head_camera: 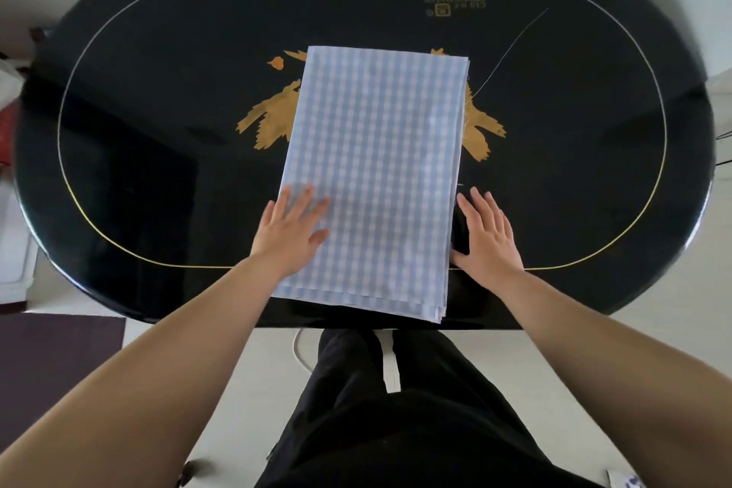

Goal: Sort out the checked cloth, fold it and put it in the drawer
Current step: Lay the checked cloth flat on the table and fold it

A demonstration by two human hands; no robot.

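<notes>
Blue-and-white checked cotton, or something like it, made up the cloth (374,178), which lay already folded into a long rectangle of several layers on the table (158,154), its near end reaching almost to the table's near edge and its far end covering the middle of the gold design. Nearest the person, the left hand (289,234) rested flat on the cloth's near left part with fingers straight and spread, holding nothing; the right hand (489,236) lay just beside the cloth's right edge, fingers straight and relaxed, thumb at or against the stacked edges, also gripping nothing. The fabric looked thin, light and limp, so it would likely sag and slide apart if lifted by one corner; taking the near end at both corners to fold it away, or sliding flat hands under it, seemed the safer hold. The layers at the near right corner were slightly fanned. A loose thread (511,48) trailed from the cloth's far right side. The table was glossy black, probably slippery under the cloth. Beyond the cloth stood pale vertical slats, perhaps a radiator or chair backs. No drawer was in sight.
</notes>
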